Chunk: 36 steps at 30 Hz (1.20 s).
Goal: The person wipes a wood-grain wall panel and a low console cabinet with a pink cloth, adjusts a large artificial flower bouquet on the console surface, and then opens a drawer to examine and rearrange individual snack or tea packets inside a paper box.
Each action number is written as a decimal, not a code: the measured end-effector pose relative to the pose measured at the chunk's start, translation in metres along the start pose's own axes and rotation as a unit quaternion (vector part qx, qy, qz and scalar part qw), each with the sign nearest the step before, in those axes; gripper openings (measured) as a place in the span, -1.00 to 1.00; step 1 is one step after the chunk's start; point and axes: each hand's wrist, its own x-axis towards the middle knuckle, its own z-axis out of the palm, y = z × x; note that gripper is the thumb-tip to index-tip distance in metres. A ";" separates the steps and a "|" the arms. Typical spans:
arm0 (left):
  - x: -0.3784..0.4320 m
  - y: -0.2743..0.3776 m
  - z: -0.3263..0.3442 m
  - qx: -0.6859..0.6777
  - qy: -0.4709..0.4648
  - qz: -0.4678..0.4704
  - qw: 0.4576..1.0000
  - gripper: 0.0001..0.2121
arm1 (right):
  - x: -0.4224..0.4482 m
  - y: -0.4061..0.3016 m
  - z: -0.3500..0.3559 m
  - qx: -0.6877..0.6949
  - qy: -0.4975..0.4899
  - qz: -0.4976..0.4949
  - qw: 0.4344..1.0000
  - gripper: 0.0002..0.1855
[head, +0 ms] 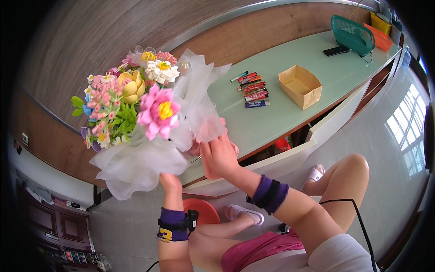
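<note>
A bouquet of colourful plastic building-block flowers [127, 102] leans over the left part of the table, wrapped in sheer white material [146, 166]. My left hand [170, 182] reaches under the lower edge of this wrap, which hides its fingers. At the bouquet's right side, my right hand [217, 151] has its fingers bent around a pink cloth-like piece [211, 172]. Part of this pink piece shows through the sheer wrap above my fingers. A curved, shiny rim [194, 159] shows between my hands, but what it belongs to is hidden.
On the glass-topped table [244, 136] lie several lighters [255, 90] beside an open brown paper box [299, 88]. A phone [336, 51] and green basket [353, 34] stand farther right. Open drawers [272, 158] jut out below the edge. A red bucket [202, 210] is on the floor.
</note>
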 end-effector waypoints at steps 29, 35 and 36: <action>-0.026 0.017 0.014 0.036 0.025 0.012 0.999 -0.58 | 0.024 -0.027 -0.040 0.101 -0.114 0.153 0.976 -0.64; -0.040 0.014 0.034 -0.005 0.004 0.067 0.998 -0.59 | -0.013 -0.027 -0.036 0.039 0.002 0.029 0.999 -0.55; -0.040 0.014 0.034 -0.014 -0.004 0.069 0.997 -0.60 | -0.017 -0.028 -0.039 0.040 0.012 0.011 0.999 -0.53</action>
